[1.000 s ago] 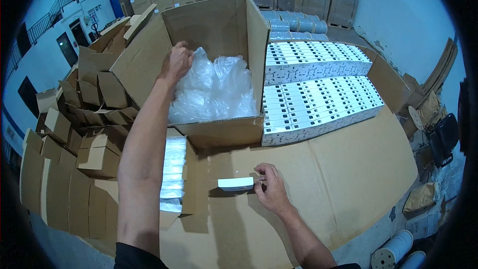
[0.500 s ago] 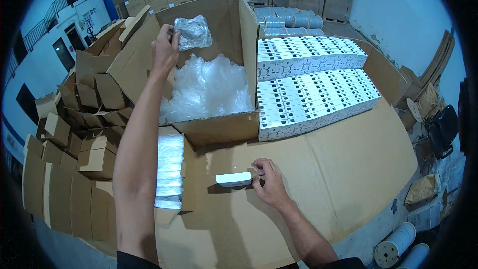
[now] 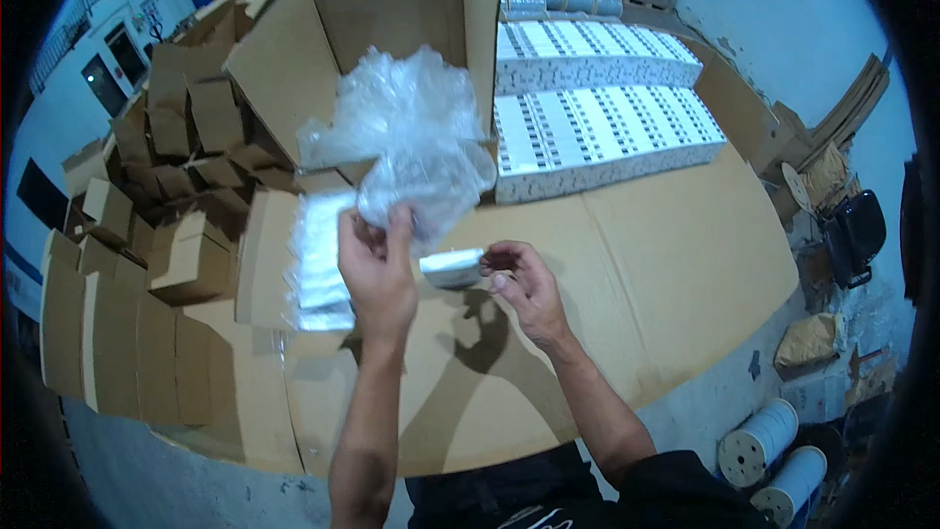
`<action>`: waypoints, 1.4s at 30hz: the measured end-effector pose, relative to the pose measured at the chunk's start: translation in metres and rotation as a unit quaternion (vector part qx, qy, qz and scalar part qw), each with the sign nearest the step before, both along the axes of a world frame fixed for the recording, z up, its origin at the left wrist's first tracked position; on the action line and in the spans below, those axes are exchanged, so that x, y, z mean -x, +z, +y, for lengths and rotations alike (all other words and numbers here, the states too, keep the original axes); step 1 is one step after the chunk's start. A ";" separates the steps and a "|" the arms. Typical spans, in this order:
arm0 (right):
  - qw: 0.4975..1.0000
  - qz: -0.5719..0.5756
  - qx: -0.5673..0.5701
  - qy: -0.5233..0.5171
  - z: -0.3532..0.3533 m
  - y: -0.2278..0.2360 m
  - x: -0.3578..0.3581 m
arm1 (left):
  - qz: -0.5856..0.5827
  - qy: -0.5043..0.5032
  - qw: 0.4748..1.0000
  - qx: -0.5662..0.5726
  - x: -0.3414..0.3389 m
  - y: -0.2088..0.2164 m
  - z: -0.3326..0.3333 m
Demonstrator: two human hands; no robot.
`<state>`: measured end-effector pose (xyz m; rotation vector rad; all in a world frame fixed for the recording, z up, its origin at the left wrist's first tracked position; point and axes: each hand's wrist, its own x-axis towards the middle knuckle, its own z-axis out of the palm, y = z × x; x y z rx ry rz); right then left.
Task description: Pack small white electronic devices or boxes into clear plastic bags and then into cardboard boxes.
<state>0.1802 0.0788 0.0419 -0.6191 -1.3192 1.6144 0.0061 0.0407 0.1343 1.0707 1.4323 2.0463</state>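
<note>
My left hand (image 3: pixel 380 269) pinches a crumpled clear plastic bag (image 3: pixel 419 194) between thumb and fingers, raised over the near side of the large carton. A small white box (image 3: pixel 452 266) rests on the cardboard sheet just right of it. Beside that box's right end is my right hand (image 3: pixel 527 292), its fingers curved and apart with nothing between them. Whether its fingertips touch the box I cannot tell. A heap of clear plastic bags (image 3: pixel 411 93) fills the large open carton (image 3: pixel 392 5). Left of my left hand, several plastic-wrapped packets (image 3: pixel 323 260) stand in a row in a smaller carton (image 3: pixel 266 255).
Rows of white boxes (image 3: pixel 607 147) are stacked behind, right of the large carton. Many opened brown cartons (image 3: pixel 191 255) crowd the left. A brown cardboard sheet (image 3: pixel 607 313) covers the work surface. Wound spools (image 3: pixel 759 441) stand on the floor at lower right, others (image 3: pixel 563 0) at the back.
My left hand has come down and toward me from above the large carton, bringing the plastic bag near the white box. My right hand stays beside the box. The view has tilted downward.
</note>
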 end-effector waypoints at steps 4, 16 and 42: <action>0.999 0.032 -0.008 0.038 -0.050 0.007 0.006 | -0.090 -0.033 0.993 0.062 -0.044 -0.069 -0.071; 0.960 -0.176 0.062 -0.207 -0.099 -0.033 -0.008 | -0.188 -0.098 0.962 0.173 -0.046 -0.132 -0.160; 0.980 -0.128 0.114 0.105 -0.076 -0.034 -0.035 | 0.081 0.028 0.973 0.216 -0.038 -0.141 -0.114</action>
